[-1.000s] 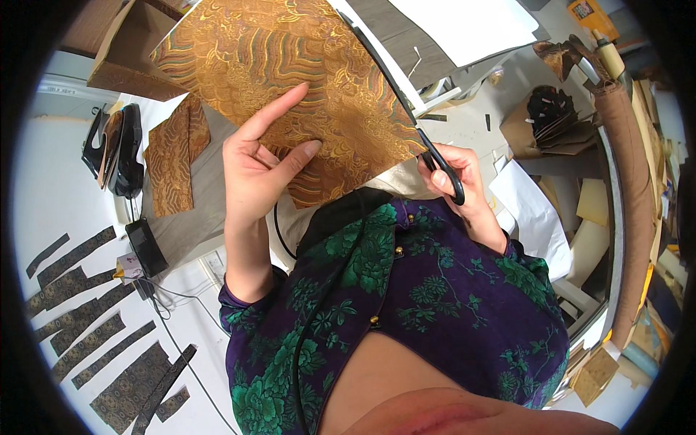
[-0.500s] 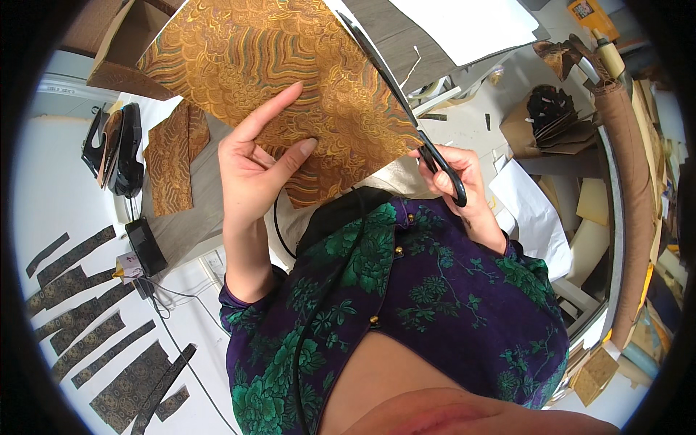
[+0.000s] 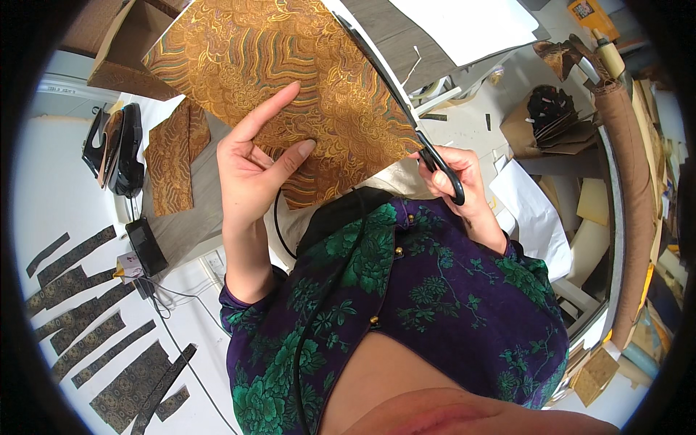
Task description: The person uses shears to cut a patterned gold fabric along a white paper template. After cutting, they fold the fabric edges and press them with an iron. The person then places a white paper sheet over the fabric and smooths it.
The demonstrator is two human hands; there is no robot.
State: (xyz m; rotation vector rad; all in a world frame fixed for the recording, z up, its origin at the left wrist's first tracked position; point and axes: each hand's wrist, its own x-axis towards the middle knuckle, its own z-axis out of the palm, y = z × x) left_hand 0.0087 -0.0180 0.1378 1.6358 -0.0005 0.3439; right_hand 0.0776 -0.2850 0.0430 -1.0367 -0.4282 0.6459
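A gold-brown brocade sheet (image 3: pixel 341 94) with wavy coloured patterns spans the upper middle. My left hand (image 3: pixel 246 174) grips it near its lower left, thumb and stretched forefinger on top, other fingers curled at or beneath it. My right hand (image 3: pixel 471 190) is closed around black-handled scissors (image 3: pixel 449 177) at the sheet's lower right corner. The blades lie along its right edge, beside a pale strip; whether they are open is hard to tell. A smaller gold brocade piece (image 3: pixel 167 163) rests on the grey surface at left.
A cardboard box (image 3: pixel 123 65) and black tools (image 3: pixel 127 156) sit at upper left. Dark patterned strips (image 3: pixel 130 377) lie lower left among cables. White paper (image 3: pixel 464 25) lies at top, more (image 3: pixel 529 217) at right, beside a tall brown fabric roll (image 3: pixel 623 203) and piled materials.
Over the last second the brocade and my left hand have shifted slightly left. The scissors have moved only a little; the surroundings look unchanged.
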